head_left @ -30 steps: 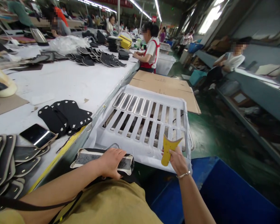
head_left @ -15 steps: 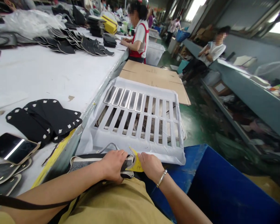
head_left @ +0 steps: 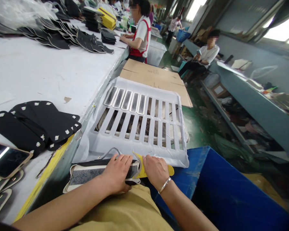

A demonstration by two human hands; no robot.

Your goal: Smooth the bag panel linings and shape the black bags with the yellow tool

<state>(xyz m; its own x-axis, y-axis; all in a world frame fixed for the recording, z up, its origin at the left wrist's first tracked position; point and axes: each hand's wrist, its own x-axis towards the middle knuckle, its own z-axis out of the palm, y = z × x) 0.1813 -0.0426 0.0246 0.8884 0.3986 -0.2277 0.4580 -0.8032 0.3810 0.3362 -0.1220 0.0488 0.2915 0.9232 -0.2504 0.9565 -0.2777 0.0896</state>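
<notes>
A long dark piece with a grey panel and cream edging [head_left: 86,175] lies across my lap at the near edge of the white slotted rack [head_left: 135,145]. Wrapped over its right end is my left hand [head_left: 118,173], closed on it. My right hand [head_left: 156,171] grips a yellow flat tool [head_left: 142,166], whose forked end touches the right end of the piece. The tool's other end sticks out to the right of my hand. Several cream-edged grey strips [head_left: 126,100] fill the upper left slots of the rack.
Black panels with white tabs [head_left: 38,122] lie on the white table [head_left: 38,73] at left, near a glossy dark panel [head_left: 8,160]. A blue bin [head_left: 231,192] stands at right. Cardboard [head_left: 154,75] lies beyond the rack. A person in a red apron [head_left: 141,35] works at the table; another sits at right.
The view has shifted slightly, showing more of the grey panel. More of the yellow tool's end now shows to the right of my right hand. Both hands keep their grip.
</notes>
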